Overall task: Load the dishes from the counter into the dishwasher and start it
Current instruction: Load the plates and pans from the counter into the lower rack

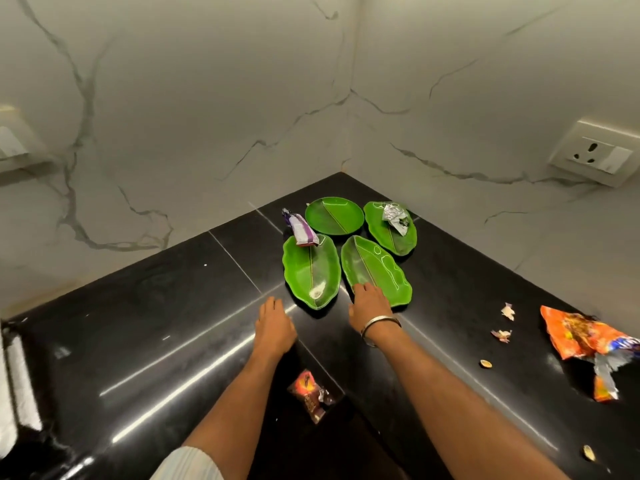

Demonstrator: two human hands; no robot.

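From the head view, we judged loading barely begun: four green plates (346, 251) lay mid-frame on the black counter (156, 323), our right hand (370, 306) touching one, our left hand (275, 325) relaxed, holding nothing; no dishwasher showed.

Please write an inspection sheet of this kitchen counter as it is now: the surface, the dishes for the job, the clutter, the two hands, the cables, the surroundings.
Surface: black glossy counter, in a corner, with crumbs.
Job's things: four green leaf-pattern plates; round plate at the back, back right plate, front left plate with a white smear, front right plate.
Clutter: purple wrapper lying partly on the front left plate; foil wrapper on the back right plate; orange packet; brown packet; small scraps.
Hands: left hand open over the counter; right hand, fingers on the front right plate's near end.
Cables: nothing seen.
Surroundings: marble-look walls; wall socket. Dishwasher: not in view.
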